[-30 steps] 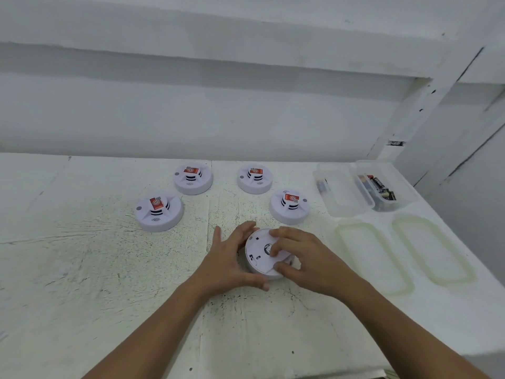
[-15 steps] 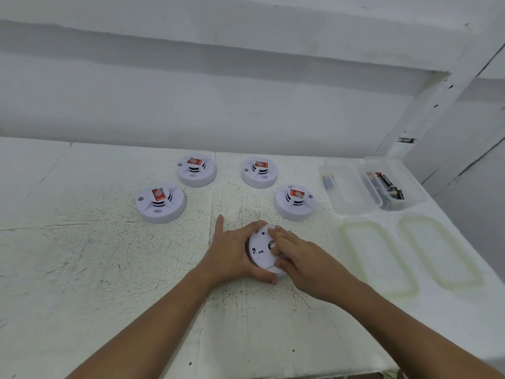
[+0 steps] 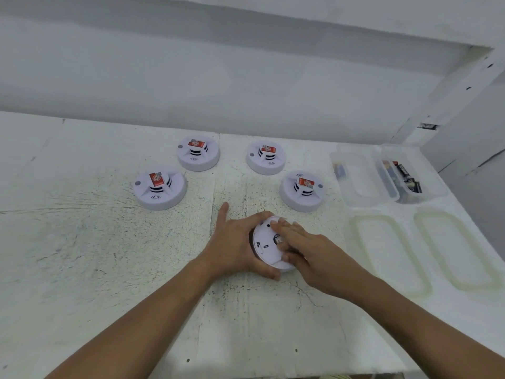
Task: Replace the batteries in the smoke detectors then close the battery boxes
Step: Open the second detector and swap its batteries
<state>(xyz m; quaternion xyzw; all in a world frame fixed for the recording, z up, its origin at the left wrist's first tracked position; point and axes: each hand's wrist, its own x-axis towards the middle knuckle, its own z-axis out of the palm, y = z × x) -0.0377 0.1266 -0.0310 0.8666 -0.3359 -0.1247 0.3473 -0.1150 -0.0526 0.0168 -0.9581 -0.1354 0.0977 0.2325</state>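
My left hand (image 3: 237, 242) grips the detector (image 3: 266, 247). Fingers are curled over its far-left rim and the thumb is hooked on the near rim. The index finger is out straight, pointing at the far edge, tip on the surface (image 3: 82, 255). My right hand (image 3: 308, 250) is flat on the same detector: fingers nearly straight and close together across the upturned back, over the dark slot at its centre, thumb pressing near the near rim. It holds nothing else. The detector is back up and looks tipped a bit toward my left hand. It sits mid-surface, slightly right of centre. I can't tell if the battery cover is on, because my fingers hide it.

Four more are face up in an arc toward the far edge, each with a red label on top:
- left detector (image 3: 159, 188)
- far-left detector (image 3: 198, 153)
- far-right detector (image 3: 266, 157)
- right detector (image 3: 302, 190), nearest the held one but apart from it

At the far right corner two clear boxes touch side by side. The inner box (image 3: 360, 184) has one battery (image 3: 339, 169) at its far-left end. The outer box (image 3: 431, 187) has a pile of dark batteries (image 3: 407, 179). Nearer me along the right edge are two clear lids, inner lid (image 3: 390, 253) and outer lid (image 3: 453, 247), flat and side by side.

The surface is white, scuffed and speckled black, with a seam running near to far under my left hand. There is a plain white wall (image 3: 218, 77) behind and a white post (image 3: 451, 91) slanting up at right.
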